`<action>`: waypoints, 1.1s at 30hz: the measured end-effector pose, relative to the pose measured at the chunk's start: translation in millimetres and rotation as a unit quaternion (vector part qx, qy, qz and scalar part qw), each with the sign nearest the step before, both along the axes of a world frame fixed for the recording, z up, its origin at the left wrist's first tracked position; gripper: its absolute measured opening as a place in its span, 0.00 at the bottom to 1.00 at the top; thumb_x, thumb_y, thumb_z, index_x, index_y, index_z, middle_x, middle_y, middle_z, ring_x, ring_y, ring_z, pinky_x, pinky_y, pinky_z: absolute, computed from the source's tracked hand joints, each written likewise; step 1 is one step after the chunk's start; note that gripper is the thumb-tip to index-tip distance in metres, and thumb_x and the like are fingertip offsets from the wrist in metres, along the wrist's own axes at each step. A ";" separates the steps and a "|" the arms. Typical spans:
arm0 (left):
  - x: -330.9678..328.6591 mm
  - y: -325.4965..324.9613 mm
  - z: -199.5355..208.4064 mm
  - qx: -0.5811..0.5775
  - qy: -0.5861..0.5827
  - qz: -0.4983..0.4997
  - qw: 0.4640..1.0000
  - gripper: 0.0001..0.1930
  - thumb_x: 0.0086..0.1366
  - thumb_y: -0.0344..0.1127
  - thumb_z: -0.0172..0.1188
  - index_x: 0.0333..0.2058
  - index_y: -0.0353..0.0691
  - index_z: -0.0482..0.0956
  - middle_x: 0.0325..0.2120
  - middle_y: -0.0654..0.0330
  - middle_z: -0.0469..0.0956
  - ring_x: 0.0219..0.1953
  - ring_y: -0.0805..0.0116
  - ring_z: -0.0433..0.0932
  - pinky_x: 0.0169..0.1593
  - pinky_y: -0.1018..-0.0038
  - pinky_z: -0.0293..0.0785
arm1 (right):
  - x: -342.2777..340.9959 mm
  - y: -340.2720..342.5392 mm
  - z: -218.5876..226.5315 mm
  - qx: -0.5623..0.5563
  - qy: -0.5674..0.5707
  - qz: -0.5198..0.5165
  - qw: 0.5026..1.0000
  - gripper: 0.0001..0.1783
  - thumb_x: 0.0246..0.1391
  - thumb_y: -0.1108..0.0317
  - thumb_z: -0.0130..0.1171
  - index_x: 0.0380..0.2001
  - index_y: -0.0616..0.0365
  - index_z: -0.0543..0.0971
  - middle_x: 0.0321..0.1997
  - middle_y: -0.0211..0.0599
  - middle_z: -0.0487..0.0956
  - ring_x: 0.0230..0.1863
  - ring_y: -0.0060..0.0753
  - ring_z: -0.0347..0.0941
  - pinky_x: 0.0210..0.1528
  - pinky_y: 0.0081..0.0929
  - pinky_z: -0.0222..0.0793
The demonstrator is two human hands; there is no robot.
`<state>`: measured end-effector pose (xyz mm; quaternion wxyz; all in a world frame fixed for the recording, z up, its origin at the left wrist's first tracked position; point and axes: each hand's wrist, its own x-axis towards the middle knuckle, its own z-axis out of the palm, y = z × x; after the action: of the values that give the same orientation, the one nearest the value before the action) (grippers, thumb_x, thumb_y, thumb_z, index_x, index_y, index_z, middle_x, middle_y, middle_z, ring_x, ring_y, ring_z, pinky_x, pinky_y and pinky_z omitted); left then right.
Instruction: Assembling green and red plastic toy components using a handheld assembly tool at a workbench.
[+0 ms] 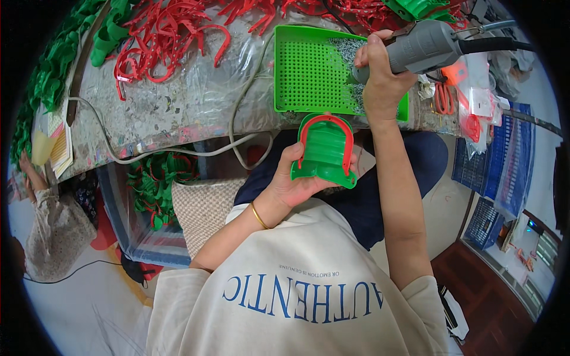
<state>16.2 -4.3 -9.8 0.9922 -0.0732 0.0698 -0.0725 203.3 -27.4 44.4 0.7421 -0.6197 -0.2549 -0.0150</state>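
In front of my chest my left hand (284, 184) grips a curved green plastic part (323, 148), its hollow side showing. A red U-shaped plastic piece (349, 142) lies inside its edge. My right hand (381, 83) is wrapped round a grey power screwdriver (424, 47) with a black cable. The tool's tip points down into a shallow green tray (306, 71), among small silvery screws (346, 52) at its right side. My right hand partly hides the tip, so I cannot tell whether a screw sits on it.
Red U-shaped pieces (169, 35) are heaped at the back of the worktable (196, 101). Green parts (50, 71) pile up at far left, near another person's sleeve (62, 237). A pale cable (237, 107) crosses the table. Below stands a blue-rimmed bin (157, 255) of assembled parts.
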 end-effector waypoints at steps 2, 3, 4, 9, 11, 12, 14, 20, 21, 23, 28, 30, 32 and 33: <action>-1.3 -0.2 -0.8 -0.016 -0.002 -0.009 1.000 0.43 0.52 0.53 0.62 0.58 0.29 0.58 0.54 0.42 0.63 0.54 0.52 0.69 0.60 0.56 0.64 | 0.8 -0.6 0.3 0.006 0.005 0.009 1.000 0.07 0.54 0.79 0.54 0.36 0.70 0.70 0.18 0.31 0.67 0.18 0.22 0.63 0.24 0.24 0.63; -1.8 -0.1 -0.5 -0.015 -0.001 -0.008 1.000 0.43 0.52 0.53 0.62 0.58 0.29 0.58 0.54 0.42 0.63 0.54 0.52 0.69 0.60 0.56 0.64 | 0.3 -0.6 2.3 0.008 0.004 0.004 1.000 0.07 0.54 0.79 0.54 0.36 0.70 0.70 0.18 0.31 0.67 0.19 0.22 0.63 0.24 0.24 0.63; -2.2 -0.1 0.1 -0.015 0.003 -0.013 1.000 0.43 0.52 0.54 0.62 0.58 0.29 0.58 0.54 0.42 0.64 0.54 0.52 0.69 0.60 0.56 0.65 | -0.1 -0.9 4.7 0.011 0.003 -0.001 1.000 0.08 0.53 0.79 0.54 0.37 0.69 0.70 0.19 0.31 0.67 0.19 0.22 0.63 0.24 0.24 0.63; -1.5 -0.4 -1.1 -0.004 -0.025 -0.006 1.000 0.43 0.53 0.54 0.61 0.58 0.29 0.59 0.54 0.41 0.64 0.54 0.52 0.69 0.59 0.56 0.65 | -9.8 -5.5 31.5 0.068 0.013 0.028 0.997 0.09 0.53 0.78 0.55 0.37 0.69 0.71 0.19 0.31 0.65 0.19 0.23 0.62 0.24 0.25 0.62; -1.9 -0.1 1.2 -0.004 -0.010 0.000 1.000 0.42 0.53 0.54 0.61 0.58 0.30 0.60 0.53 0.41 0.66 0.54 0.52 0.69 0.59 0.56 0.66 | -22.6 -7.9 48.0 0.087 0.022 0.037 0.995 0.09 0.53 0.77 0.55 0.38 0.69 0.71 0.18 0.31 0.65 0.19 0.24 0.62 0.24 0.25 0.62; -1.8 -0.5 0.0 -0.005 -0.010 0.000 1.000 0.42 0.53 0.54 0.61 0.58 0.30 0.60 0.53 0.41 0.66 0.54 0.52 0.69 0.59 0.56 0.66 | -29.4 -10.5 54.5 0.086 0.038 0.055 0.994 0.10 0.53 0.76 0.54 0.38 0.69 0.71 0.18 0.31 0.64 0.19 0.24 0.61 0.24 0.25 0.61; -1.0 -1.2 -3.2 -0.016 -0.023 -0.001 1.000 0.41 0.54 0.54 0.61 0.58 0.30 0.60 0.52 0.41 0.67 0.54 0.52 0.69 0.59 0.55 0.66 | -41.8 -14.2 61.0 0.085 0.054 0.072 0.992 0.10 0.53 0.75 0.54 0.38 0.69 0.70 0.17 0.32 0.64 0.18 0.24 0.61 0.25 0.25 0.61; -1.9 -1.2 2.6 0.027 0.031 -0.007 0.999 0.44 0.51 0.58 0.62 0.60 0.37 0.59 0.51 0.40 0.67 0.52 0.46 0.69 0.55 0.53 0.68 | -55.5 -15.8 60.3 0.051 0.070 0.089 0.992 0.11 0.54 0.72 0.53 0.39 0.68 0.70 0.17 0.32 0.64 0.18 0.24 0.61 0.25 0.25 0.60; -2.0 -1.3 3.0 0.027 0.031 -0.008 0.999 0.44 0.51 0.58 0.62 0.60 0.37 0.59 0.51 0.40 0.67 0.52 0.46 0.69 0.55 0.53 0.68 | -56.5 -16.0 59.8 0.052 0.073 0.089 0.992 0.11 0.54 0.72 0.53 0.39 0.68 0.71 0.17 0.31 0.64 0.18 0.24 0.61 0.25 0.25 0.60; -2.3 -1.3 3.6 0.026 0.043 -0.009 0.999 0.44 0.51 0.58 0.62 0.60 0.37 0.59 0.51 0.40 0.67 0.52 0.46 0.69 0.55 0.53 0.69 | -57.7 -16.0 58.6 0.053 0.077 0.089 0.992 0.12 0.53 0.72 0.54 0.39 0.67 0.71 0.17 0.31 0.64 0.18 0.24 0.61 0.24 0.25 0.60; -3.5 -2.2 0.6 -0.002 -0.002 0.004 1.000 0.39 0.56 0.54 0.59 0.58 0.31 0.60 0.52 0.39 0.68 0.54 0.50 0.70 0.58 0.54 0.67 | -60.2 -16.0 55.8 0.042 0.081 0.075 0.993 0.11 0.53 0.73 0.54 0.39 0.67 0.71 0.16 0.32 0.65 0.18 0.24 0.61 0.24 0.24 0.60; -3.8 -2.1 1.1 0.006 0.001 0.003 1.000 0.40 0.55 0.54 0.59 0.58 0.31 0.60 0.52 0.39 0.68 0.54 0.50 0.70 0.58 0.54 0.67 | -61.2 -15.5 54.2 0.040 0.082 0.074 0.993 0.11 0.53 0.72 0.54 0.39 0.67 0.71 0.16 0.32 0.65 0.18 0.24 0.61 0.24 0.25 0.60; -3.7 -1.5 1.5 0.014 -0.017 0.000 1.000 0.41 0.55 0.56 0.59 0.58 0.30 0.60 0.52 0.40 0.68 0.53 0.50 0.71 0.58 0.54 0.67 | -62.1 -15.8 54.5 0.038 0.083 0.073 0.993 0.11 0.53 0.72 0.54 0.39 0.67 0.70 0.16 0.32 0.65 0.18 0.24 0.61 0.24 0.25 0.60; -4.1 -0.6 4.1 0.013 -0.016 -0.001 1.000 0.41 0.55 0.56 0.59 0.58 0.30 0.60 0.52 0.40 0.68 0.53 0.50 0.71 0.58 0.54 0.67 | -62.4 -16.9 57.0 0.040 0.075 0.085 0.993 0.11 0.54 0.72 0.53 0.39 0.66 0.70 0.16 0.32 0.65 0.18 0.24 0.61 0.24 0.25 0.60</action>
<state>12.1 -4.9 -5.7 0.9940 -0.0593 0.0551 -0.0736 140.8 -44.3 101.4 0.7819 -0.5651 -0.2496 0.0844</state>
